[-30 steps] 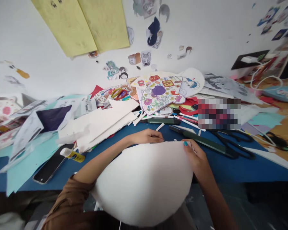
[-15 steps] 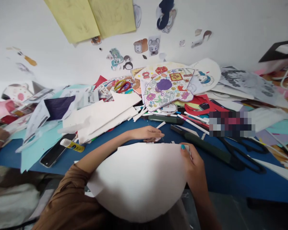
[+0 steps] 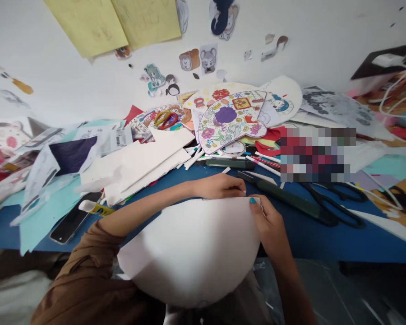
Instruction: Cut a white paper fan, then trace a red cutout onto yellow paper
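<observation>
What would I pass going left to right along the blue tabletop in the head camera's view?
Black smartphone → glue stick → left hand → right hand holding a large white sheet → dark green-handled tool → black-handled scissors

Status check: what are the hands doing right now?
Right hand gripping white paper; left hand at its far edge; scissors lying beside, untouched.
</observation>
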Available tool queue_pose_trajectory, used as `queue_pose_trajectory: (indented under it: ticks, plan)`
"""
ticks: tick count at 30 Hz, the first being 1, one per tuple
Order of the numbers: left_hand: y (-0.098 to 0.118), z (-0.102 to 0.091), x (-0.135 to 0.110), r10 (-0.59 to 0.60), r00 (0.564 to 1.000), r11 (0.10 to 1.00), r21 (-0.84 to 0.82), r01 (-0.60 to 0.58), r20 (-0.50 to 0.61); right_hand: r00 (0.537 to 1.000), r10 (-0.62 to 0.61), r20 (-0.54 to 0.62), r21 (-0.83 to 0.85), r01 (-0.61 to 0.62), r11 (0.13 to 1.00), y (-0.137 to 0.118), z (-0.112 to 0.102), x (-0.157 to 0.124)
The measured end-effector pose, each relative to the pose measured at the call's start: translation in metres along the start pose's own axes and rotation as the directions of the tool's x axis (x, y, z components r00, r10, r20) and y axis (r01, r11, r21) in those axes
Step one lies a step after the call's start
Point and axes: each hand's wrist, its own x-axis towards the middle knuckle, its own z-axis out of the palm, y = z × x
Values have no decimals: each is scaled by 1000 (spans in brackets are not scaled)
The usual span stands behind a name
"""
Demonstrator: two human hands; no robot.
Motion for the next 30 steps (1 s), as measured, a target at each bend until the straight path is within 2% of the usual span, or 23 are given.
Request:
queue_pose_trajectory:
  ticks: [3,4,6,9,13,19,22,24,27,30]
  plan:
    - [-15,-6,-11,-37,986,978,197,69,-162,999,-19,-51,12,20,1000,0,0,-3]
    - [-18,-9,-14,-65,976,970,215,110,-209,998,-19,-60,17,20,1000,0,0,-4]
    - [-19,-14,-20,-111,967,968,194,157,-230,999,-14,-45,23,15,1000,-1,0,-5]
    - [-5,-16,-20,-149,983,985,71,157,-111,1000,-22,-11,17,22,1000,-2,0,-3]
    - [15,-12,-9,-125,990,988,-77,131,72,999,-38,-10,2,38,999,-2,1,-1]
    - [19,-15,-3,-147,979,974,-151,168,144,998,-56,-6,10,56,998,2,0,-1]
    - [22,-17,-2,-106,984,994,-1,107,140,998,-63,-8,9,63,998,5,1,0]
    - [26,-17,0,-26,989,988,157,3,146,998,-66,-12,0,66,998,6,1,1]
    - [29,-12,1,102,981,904,397,-161,166,997,-73,-22,-19,72,997,7,1,1]
    - [29,-5,0,133,979,811,551,-197,155,996,-85,-27,-39,84,996,7,0,2]
